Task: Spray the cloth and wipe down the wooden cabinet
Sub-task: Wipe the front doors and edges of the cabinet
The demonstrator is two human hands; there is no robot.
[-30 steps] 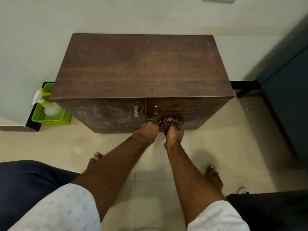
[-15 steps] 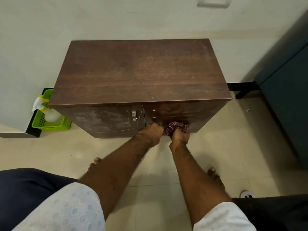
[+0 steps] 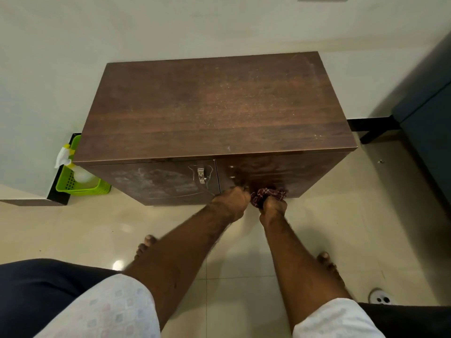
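**Head view: both hands low on the cabinet front**

Head camera, looking down: a dark wooden cabinet (image 3: 214,106) stands against a pale wall (image 3: 146,28) on glossy cream floor tiles (image 3: 366,215). Its top shows faint dusty specks. The left door carries a metal latch (image 3: 201,175) and whitish smears, while the right door panel looks darker. To the cabinet's left, a green perforated basket (image 3: 80,189) sits on the floor holding a spray bottle (image 3: 70,164) with a white and yellow head. A dark blue piece of furniture (image 3: 429,132) fills the right edge, and a small white round fitting (image 3: 379,296) lies in the floor at lower right.

The right hand (image 3: 272,207) is clenched around a bunched maroon patterned cloth (image 3: 268,194), pressing it against the lower part of the right door, near the bottom edge. The left hand (image 3: 231,200) sits just beside the cloth, touching the door's inner edge; its fingers curl out of sight, so whether it grips anything is unclear. Bare toes show below both forearms.
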